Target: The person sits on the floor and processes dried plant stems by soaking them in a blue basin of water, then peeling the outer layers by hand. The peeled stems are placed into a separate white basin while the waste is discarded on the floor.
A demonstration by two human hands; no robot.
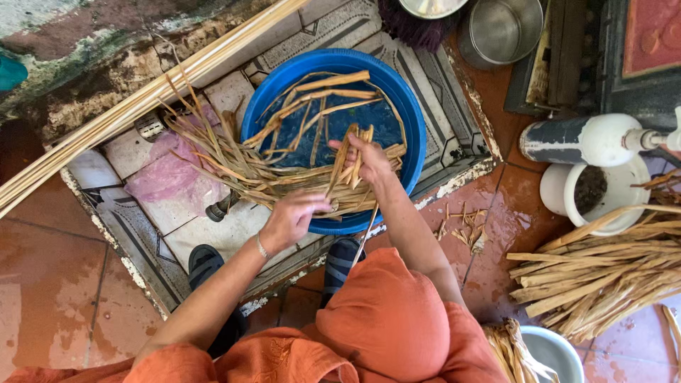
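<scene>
A round blue basin (404, 106) holds dark water with tan plant strips floating in it. A long bundle of wet dried strips (234, 167) lies across its near rim and out to the left. My right hand (369, 157) is over the basin and grips a few upright strips (349, 159). My left hand (291, 218) is at the basin's near rim, its fingers closed on the bundle's lower part. I wear orange sleeves and dark sandals.
Long pale bamboo slats (135, 103) lean diagonally at upper left. A pile of dry strips (603, 273) lies at right on wet red tiles. A white pot (596, 191), a metal pot (500, 28) and a white-and-black bottle (582, 138) stand at upper right. A pink plastic sheet (167, 174) lies at left.
</scene>
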